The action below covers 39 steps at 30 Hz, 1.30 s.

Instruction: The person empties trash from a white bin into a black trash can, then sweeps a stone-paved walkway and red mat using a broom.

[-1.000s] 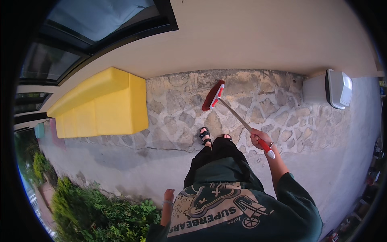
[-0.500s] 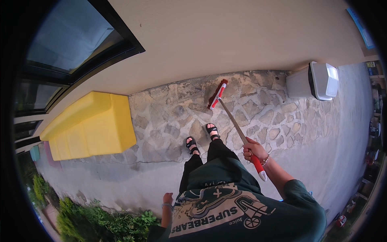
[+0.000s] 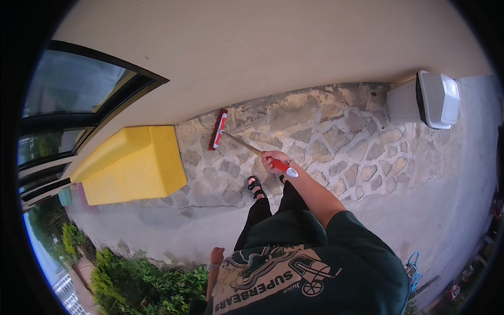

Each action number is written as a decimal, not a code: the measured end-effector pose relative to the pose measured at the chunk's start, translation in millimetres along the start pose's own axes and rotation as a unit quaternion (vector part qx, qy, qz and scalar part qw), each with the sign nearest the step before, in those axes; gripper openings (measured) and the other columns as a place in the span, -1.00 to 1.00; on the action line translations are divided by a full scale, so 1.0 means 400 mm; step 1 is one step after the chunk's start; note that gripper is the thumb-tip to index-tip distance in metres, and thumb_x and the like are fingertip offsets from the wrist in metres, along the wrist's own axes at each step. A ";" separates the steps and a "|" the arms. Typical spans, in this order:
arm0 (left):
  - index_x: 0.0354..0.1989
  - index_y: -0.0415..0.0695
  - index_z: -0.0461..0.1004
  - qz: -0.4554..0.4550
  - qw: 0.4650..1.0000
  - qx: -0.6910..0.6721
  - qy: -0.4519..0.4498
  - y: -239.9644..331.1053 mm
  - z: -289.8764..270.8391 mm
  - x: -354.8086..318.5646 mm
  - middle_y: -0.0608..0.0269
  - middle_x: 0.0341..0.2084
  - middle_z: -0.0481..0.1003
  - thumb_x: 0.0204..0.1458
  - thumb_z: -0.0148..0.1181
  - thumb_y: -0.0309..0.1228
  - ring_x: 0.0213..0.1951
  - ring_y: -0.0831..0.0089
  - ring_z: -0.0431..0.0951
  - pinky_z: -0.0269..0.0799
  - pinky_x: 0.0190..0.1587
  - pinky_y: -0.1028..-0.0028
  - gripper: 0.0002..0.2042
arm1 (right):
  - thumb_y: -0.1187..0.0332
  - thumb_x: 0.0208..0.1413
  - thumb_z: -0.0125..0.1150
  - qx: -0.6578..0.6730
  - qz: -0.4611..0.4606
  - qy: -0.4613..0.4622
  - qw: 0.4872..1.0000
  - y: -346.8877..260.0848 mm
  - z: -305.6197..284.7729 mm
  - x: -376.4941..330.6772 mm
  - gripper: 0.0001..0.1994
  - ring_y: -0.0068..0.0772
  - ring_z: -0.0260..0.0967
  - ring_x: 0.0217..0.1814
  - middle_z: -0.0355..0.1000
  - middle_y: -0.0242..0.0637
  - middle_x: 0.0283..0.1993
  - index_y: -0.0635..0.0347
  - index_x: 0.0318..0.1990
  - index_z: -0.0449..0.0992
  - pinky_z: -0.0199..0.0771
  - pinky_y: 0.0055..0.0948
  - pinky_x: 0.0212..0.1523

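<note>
My right hand (image 3: 274,160) is wrapped round the handle of a broom (image 3: 241,142), at its red grip near the white end. The broom's red-and-white head (image 3: 219,130) with dark red bristles rests on the stone paving (image 3: 320,149), close to the wall and to the right of a yellow box-like block (image 3: 142,168). My left hand (image 3: 217,255) hangs low beside my body, fingers curled in, with nothing visible in it.
A beige wall (image 3: 294,47) runs along the far side, with dark-framed windows (image 3: 79,86) at left. To the right stands a grey bin (image 3: 420,100) with a lid. Green bushes (image 3: 142,283) grow at lower left. A blue wire-like object (image 3: 413,270) lies at lower right.
The broom's head has swept left along the wall toward the yellow block, and my right hand has moved left and farther out with it. My left hand stays low at my side.
</note>
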<state>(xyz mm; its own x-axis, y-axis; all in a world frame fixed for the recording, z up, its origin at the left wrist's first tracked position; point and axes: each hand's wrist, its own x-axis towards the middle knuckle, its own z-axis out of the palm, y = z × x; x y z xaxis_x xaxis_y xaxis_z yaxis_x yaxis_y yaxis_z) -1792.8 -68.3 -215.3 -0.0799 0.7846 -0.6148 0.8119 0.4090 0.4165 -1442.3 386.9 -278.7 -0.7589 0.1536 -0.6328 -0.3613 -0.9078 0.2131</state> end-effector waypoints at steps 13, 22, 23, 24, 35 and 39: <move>-0.47 -0.24 0.45 -0.161 0.973 -0.164 -0.014 0.181 0.035 0.205 -0.04 -0.47 0.45 -0.12 0.06 -0.23 -0.32 0.12 0.44 0.32 -0.23 0.28 -0.72 | 0.50 0.03 -0.08 -0.010 -0.399 0.376 0.836 0.125 -0.214 -0.712 -0.59 -0.54 0.05 -0.76 0.13 -0.38 -0.66 -0.05 0.04 0.06 0.09 -0.52 -0.78; -0.46 -0.23 0.47 -0.142 0.986 -0.080 -0.045 0.124 0.079 0.179 0.01 -0.45 0.46 -0.11 0.05 -0.27 -0.32 0.16 0.44 0.33 -0.24 0.31 -0.76 | 0.56 0.03 -0.12 0.009 -0.214 0.142 0.966 0.169 0.040 -0.665 -0.51 -0.61 -0.01 -0.77 0.07 -0.43 -0.67 -0.15 0.11 0.06 0.03 -0.55 -0.77; -0.45 -0.22 0.47 -0.156 0.981 -0.103 -0.042 0.145 0.071 0.176 0.02 -0.44 0.46 -0.10 0.04 -0.27 -0.31 0.16 0.44 0.33 -0.23 0.31 -0.76 | 0.55 0.04 -0.12 -0.009 -0.175 0.144 0.974 0.148 0.055 -0.607 -0.58 -0.63 0.00 -0.77 0.07 -0.44 -0.67 -0.12 0.05 0.10 0.03 -0.56 -0.77; -0.45 -0.22 0.47 -0.168 0.977 -0.125 -0.039 0.173 0.060 0.180 0.02 -0.43 0.46 -0.10 0.04 -0.28 -0.31 0.16 0.44 0.33 -0.23 0.31 -0.76 | 0.54 0.04 -0.10 -0.019 -0.139 0.104 0.985 0.128 0.057 -0.540 -0.64 -0.62 0.01 -0.76 0.09 -0.44 -0.65 -0.10 -0.02 0.13 0.02 -0.57 -0.77; -0.41 -0.07 0.46 -0.016 0.998 0.023 -0.048 -0.024 0.134 -0.029 0.05 -0.45 0.44 -0.11 0.02 -0.33 -0.33 0.09 0.43 0.34 -0.31 0.24 -0.86 | 0.51 -0.01 -0.05 -0.081 0.032 0.014 0.996 0.015 0.109 0.204 -0.89 -0.65 0.12 -0.71 0.19 -0.41 -0.60 0.13 -0.50 0.20 0.08 -0.65 -0.74; -0.41 -0.10 0.46 -0.086 0.994 -0.027 -0.068 -0.004 0.124 -0.037 0.02 -0.44 0.45 -0.11 0.02 -0.31 -0.32 0.10 0.44 0.34 -0.30 0.25 -0.83 | 0.51 -0.02 -0.05 -0.011 -0.048 -0.012 0.999 -0.059 -0.025 0.097 -0.89 -0.66 0.10 -0.73 0.17 -0.44 -0.64 0.10 -0.51 0.22 0.06 -0.66 -0.74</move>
<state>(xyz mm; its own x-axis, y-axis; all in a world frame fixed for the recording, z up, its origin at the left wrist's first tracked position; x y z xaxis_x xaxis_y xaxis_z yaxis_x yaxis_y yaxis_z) -1764.2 -103.6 -240.3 -0.1330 0.6314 -0.7640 0.7600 0.5598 0.3304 -1457.6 410.5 -315.8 -0.7349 0.2489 -0.6308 -0.4208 -0.8969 0.1363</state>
